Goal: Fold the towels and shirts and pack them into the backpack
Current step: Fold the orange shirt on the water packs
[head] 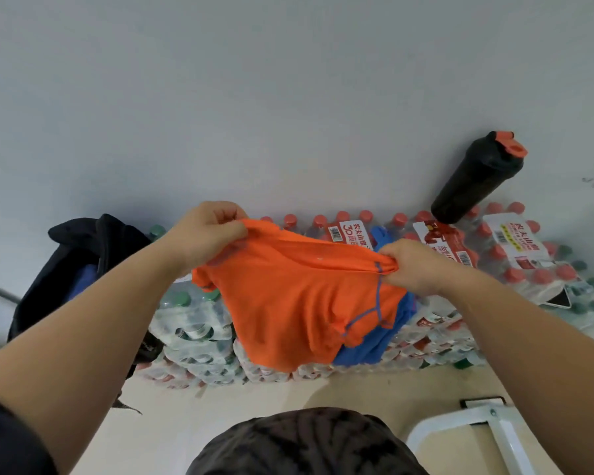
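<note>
Two hands (206, 231) (408, 265) gripping an orange shirt (295, 296) — blue garment (367, 351) mostly hidden behind

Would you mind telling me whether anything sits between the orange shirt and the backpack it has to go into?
Nothing visible does. Both hands, left and right, hold the orange shirt above the bottled-water packs; the black backpack stands open to the left, with only air between them.

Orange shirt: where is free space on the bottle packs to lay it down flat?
Little room. The orange shirt hangs over a blue cloth. Free patches: green-capped packs beside the black backpack, and red-capped packs right of the black shaker bottle.
</note>
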A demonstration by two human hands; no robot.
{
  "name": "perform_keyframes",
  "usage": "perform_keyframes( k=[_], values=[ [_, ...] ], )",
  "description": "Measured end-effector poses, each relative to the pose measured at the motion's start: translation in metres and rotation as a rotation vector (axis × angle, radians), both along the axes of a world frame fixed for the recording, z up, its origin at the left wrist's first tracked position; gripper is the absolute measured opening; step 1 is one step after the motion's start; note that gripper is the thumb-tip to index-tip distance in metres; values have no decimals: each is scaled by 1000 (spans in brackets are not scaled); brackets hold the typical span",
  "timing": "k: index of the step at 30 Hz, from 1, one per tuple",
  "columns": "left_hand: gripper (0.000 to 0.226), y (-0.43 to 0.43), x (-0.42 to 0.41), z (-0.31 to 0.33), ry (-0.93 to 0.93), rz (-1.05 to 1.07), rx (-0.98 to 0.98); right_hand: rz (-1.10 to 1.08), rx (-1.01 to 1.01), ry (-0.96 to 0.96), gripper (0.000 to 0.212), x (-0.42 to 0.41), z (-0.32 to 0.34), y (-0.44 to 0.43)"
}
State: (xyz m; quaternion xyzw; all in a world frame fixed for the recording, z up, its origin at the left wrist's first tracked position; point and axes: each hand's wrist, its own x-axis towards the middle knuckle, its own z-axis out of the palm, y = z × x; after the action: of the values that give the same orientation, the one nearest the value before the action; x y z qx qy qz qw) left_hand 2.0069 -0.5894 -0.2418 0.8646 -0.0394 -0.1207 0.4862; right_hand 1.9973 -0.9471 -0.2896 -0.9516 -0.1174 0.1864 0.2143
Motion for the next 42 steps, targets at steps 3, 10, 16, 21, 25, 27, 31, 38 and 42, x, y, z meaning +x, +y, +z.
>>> perform_keyframes(
  k=[3,10,16,21,25,27,31,38,42],
  values=[
    [30,18,-3,8,-71,-153,402,-101,-10,-5,35,2,-2,-8],
    [29,77,-7,-27,-111,-209,495,-333,386,34,20,-13,-18,-15],
    [40,104,-22,-55,-12,-142,134,-326,226,-153,41,-28,-25,11],
    [38,119,-22,-72,56,-234,223,-287,12,-134,68,-50,-25,20],
    [44,121,-18,-62,148,-329,325,-106,-111,243,49,-41,-1,17],
    [42,119,-8,-48,193,-329,377,-29,-173,290,24,-22,22,17],
    [46,116,31,-11,153,-209,411,87,-129,201,7,41,73,23],
    [46,79,107,-52,-284,199,1035,-182,-326,-317,37,142,1,34],
    [65,13,77,-123,-219,24,1084,-26,-354,-430,65,114,-71,62]
  ],
)
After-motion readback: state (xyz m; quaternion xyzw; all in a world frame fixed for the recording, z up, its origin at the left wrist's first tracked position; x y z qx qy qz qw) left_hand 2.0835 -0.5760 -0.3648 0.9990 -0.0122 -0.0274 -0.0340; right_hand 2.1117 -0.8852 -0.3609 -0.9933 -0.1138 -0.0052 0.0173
